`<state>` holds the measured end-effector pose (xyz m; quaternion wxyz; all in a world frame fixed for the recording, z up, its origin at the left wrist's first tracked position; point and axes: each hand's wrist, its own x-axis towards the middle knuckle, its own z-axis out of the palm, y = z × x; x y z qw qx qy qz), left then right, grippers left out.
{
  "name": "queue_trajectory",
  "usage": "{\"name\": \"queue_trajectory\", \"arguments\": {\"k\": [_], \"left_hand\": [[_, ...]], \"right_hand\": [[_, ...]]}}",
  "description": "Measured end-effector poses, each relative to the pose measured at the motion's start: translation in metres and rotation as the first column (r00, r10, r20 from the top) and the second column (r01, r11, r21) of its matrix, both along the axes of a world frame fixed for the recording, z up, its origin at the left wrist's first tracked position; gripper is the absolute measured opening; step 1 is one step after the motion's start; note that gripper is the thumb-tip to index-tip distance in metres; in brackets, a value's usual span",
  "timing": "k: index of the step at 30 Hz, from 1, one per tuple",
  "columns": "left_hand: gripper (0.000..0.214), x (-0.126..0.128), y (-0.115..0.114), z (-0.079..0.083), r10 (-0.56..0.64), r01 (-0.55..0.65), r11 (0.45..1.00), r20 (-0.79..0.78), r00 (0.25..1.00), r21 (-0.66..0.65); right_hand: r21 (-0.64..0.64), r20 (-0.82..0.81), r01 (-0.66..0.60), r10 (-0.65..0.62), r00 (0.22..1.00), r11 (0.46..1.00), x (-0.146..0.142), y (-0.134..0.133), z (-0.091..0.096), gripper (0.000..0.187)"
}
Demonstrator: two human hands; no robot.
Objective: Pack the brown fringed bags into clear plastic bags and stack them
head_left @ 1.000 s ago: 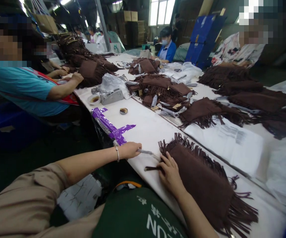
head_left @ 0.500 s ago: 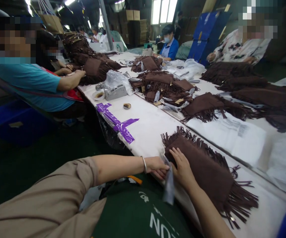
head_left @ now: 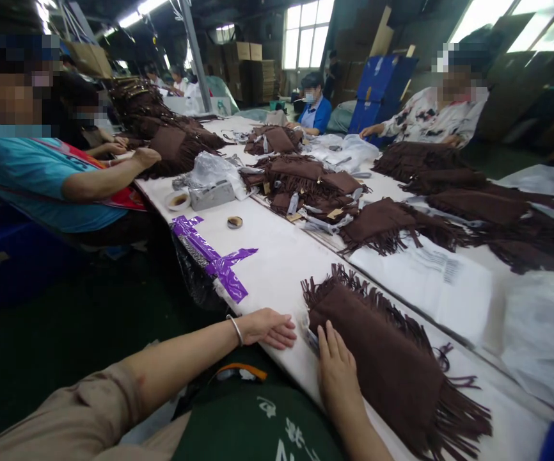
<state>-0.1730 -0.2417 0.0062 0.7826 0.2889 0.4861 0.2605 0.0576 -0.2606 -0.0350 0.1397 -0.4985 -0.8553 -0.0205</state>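
Note:
A brown fringed bag (head_left: pixel 392 358) lies flat on the white table (head_left: pixel 281 256) in front of me. My right hand (head_left: pixel 337 371) rests on its near left edge, fingers stretched out flat. A small pale strip (head_left: pixel 309 336) shows at the bag's edge just past my fingertips. My left hand (head_left: pixel 270 328), with a bracelet at the wrist, lies on the table edge left of the bag, fingers extended and holding nothing I can see.
Purple tape (head_left: pixel 214 256) is stuck on the table edge. More brown fringed bags (head_left: pixel 306 179) are piled further along, with a tape dispenser (head_left: pixel 212 192), a tape roll (head_left: pixel 234 222) and white sheets (head_left: pixel 425 275). Other people sit at both sides.
My left hand held a thin tool, then dropped below the table edge with a pale strip; now it lies flat on the edge. My right hand slid down the bag's edge.

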Motion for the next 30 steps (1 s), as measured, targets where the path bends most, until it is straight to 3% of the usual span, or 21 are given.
{"name": "queue_trajectory", "arguments": {"k": [5, 9, 15, 20, 23, 25, 26, 28, 30], "left_hand": [[0.066, 0.015, 0.016, -0.003, 0.049, -0.03, 0.994, 0.178, 0.983, -0.108], [0.064, 0.036, 0.03, -0.013, 0.041, -0.004, 0.994, 0.339, 0.94, -0.11], [0.039, 0.073, 0.053, -0.028, 0.229, -0.121, 0.966, 0.546, 0.806, -0.226], [0.045, 0.085, 0.068, -0.027, 0.279, -0.147, 0.954, 0.59, 0.758, -0.262], [0.052, 0.081, 0.072, -0.017, 0.306, -0.285, 0.951, 0.494, 0.814, -0.12], [0.053, 0.077, 0.071, -0.008, 0.285, -0.348, 0.927, 0.342, 0.895, 0.137], [0.053, 0.077, 0.069, -0.003, 0.238, -0.301, 0.901, 0.224, 0.945, 0.311], [0.057, 0.079, 0.064, 0.002, 0.106, -0.007, 0.776, -0.12, 0.987, 0.631], [0.065, 0.087, 0.059, 0.002, 0.036, 0.38, 0.572, -0.485, 0.874, 0.727]], "right_hand": [[-0.045, -0.016, -0.095, 0.095, 0.995, 0.994, 0.013, 0.022, 0.008, 0.066], [-0.083, -0.064, -0.15, 0.145, 0.987, 0.985, 0.02, 0.033, 0.016, 0.073], [-0.109, -0.061, -0.224, 0.219, 0.974, 0.968, 0.03, 0.02, 0.025, 0.083], [-0.086, -0.049, -0.29, 0.287, 0.957, 0.953, 0.032, 0.009, 0.028, 0.093], [-0.092, -0.071, -0.292, 0.286, 0.956, 0.952, 0.031, 0.007, 0.027, 0.091], [-0.115, -0.075, -0.295, 0.288, 0.955, 0.949, 0.03, 0.005, 0.022, 0.086], [-0.129, -0.072, -0.29, 0.283, 0.956, 0.948, 0.03, 0.004, 0.019, 0.083], [-0.15, -0.066, -0.282, 0.275, 0.959, 0.948, 0.03, 0.001, 0.011, 0.076], [-0.125, -0.076, -0.29, 0.282, 0.956, 0.949, 0.034, -0.003, 0.003, 0.063]]}}
